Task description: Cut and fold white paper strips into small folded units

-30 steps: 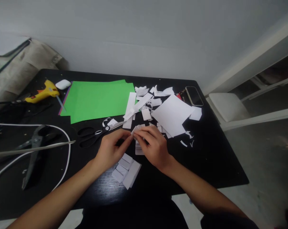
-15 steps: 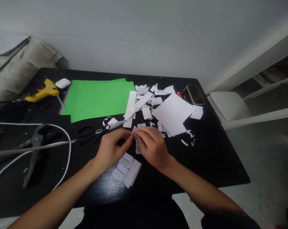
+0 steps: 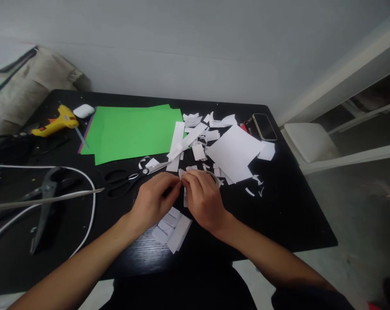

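Fingertips of my left hand and my right hand meet over the middle of the black table, pinching a small piece of white paper between them. Most of that piece is hidden by the fingers. Under my right hand lie more white paper pieces, partly covered. Closer to my body rests a stack of folded white paper pieces. Just left of my left hand, black-handled scissors lie with their blades pointing right. A tape-like ring shows partly behind my right hand.
Green sheets lie at the back, with white paper scraps and a larger white sheet to their right. A phone sits at the back right. On the left are a yellow glue gun, pliers-like tool and white cable.
Both hands stay together at the paper piece. The right fingers have shifted slightly and curl closer to the left fingertips. The view has moved a little.
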